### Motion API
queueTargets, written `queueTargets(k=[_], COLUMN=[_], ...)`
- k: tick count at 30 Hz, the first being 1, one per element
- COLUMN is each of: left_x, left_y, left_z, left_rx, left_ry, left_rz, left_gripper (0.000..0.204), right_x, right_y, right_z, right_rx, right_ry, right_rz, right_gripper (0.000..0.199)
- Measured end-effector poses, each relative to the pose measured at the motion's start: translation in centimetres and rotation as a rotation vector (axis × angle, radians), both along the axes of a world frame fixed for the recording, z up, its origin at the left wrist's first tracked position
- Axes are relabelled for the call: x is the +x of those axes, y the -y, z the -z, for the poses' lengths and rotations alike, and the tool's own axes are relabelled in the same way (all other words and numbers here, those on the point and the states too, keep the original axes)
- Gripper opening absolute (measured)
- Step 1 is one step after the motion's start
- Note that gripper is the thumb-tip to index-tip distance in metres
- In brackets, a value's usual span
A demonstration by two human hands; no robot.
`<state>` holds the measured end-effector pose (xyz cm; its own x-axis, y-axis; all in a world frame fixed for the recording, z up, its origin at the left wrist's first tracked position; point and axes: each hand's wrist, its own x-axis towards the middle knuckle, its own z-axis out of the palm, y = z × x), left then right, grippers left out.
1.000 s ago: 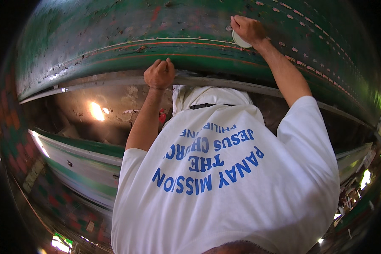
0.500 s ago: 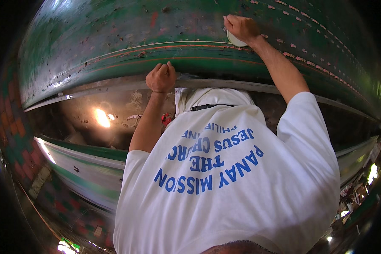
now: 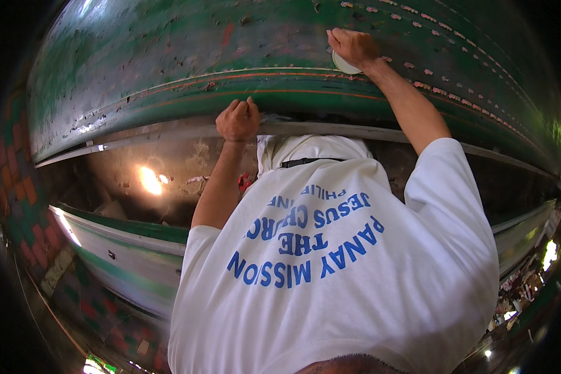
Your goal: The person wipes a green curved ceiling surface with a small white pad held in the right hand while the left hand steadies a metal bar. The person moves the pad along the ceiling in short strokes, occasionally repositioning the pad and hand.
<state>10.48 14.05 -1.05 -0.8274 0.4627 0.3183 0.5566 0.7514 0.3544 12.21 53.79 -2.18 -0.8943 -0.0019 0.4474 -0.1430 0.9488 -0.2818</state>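
My left hand [image 3: 238,119] is closed in a pinch at the near edge of a long green table [image 3: 174,53]. Whatever its fingertips hold is too small to name. Farther away and to the right, my right hand [image 3: 356,48] is also closed, its fingers curled over the tabletop. What it may be gripping is hidden. A small round pale lid or dish [image 3: 344,65] shows partly from under that hand; whether it is held or just lies there, I cannot tell. Rows of small pink pieces [image 3: 447,93] run across the table to the right.
Orange and pale lines [image 3: 199,76] run along the table's near part. A grey rail [image 3: 187,131] borders its near edge. Behind me stands a second pale and green table [image 3: 124,262]. Bright light falls on the brown floor [image 3: 187,159], and patterned tiles [image 3: 28,206] lie at far left.
The whole view has shifted slightly, with the table and both hands a little lower in the picture. Both hands stay closed in nearly the same places over the table.
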Motion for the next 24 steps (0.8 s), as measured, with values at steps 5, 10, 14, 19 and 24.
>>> queueTargets(k=[5, 10, 14, 19, 24], left_x=[-0.1, -0.4, -0.1, -0.2, -0.2], left_y=[-0.3, -0.3, -0.3, -0.3, -0.4], left_z=[-0.2, 0.0, -0.2, -0.3, -0.3], left_rx=[0.029, 0.038, 0.026, 0.031, 0.045], left_ry=[0.004, -0.013, -0.024, -0.009, -0.041], left_rz=[0.014, 0.018, 0.026, 0.044, 0.044], left_gripper=[0.039, 0.040, 0.040, 0.039, 0.040], right_x=[0.6, -1.3, -1.7, -3.3, -5.1], right_y=[-0.7, -3.6, -3.7, -4.8, -2.0], right_z=[0.4, 1.2, 2.0, 2.1, 2.4], right_rx=[-0.004, -0.015, 0.036, -0.029, 0.036], right_ry=[0.051, -0.004, 0.007, 0.062, 0.130], right_rz=[0.175, 0.303, 0.357, 0.424, 0.297], right_gripper=[0.047, 0.049, 0.050, 0.049, 0.052])
